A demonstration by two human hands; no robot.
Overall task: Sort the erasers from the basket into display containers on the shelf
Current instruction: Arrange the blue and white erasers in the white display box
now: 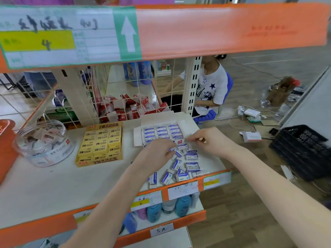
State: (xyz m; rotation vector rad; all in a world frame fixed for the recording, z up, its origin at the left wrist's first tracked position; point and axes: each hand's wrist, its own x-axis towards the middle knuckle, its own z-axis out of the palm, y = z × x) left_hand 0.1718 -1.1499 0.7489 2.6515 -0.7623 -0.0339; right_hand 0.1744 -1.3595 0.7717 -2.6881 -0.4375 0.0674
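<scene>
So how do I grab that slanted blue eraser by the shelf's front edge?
Probably from above: pinch the slanted eraser across its two long sides. It lies flat, label up, with small gaps beside it, while other erasers crowd its far end.

Shop, price-labelled shelf (180,191), stocked eraser boxes (100,143)

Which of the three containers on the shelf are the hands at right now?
The white box of blue-labelled erasers, rightmost; the yellow box and clear jar sit further left.

Loose erasers (181,167) before display box (137,138)
</scene>
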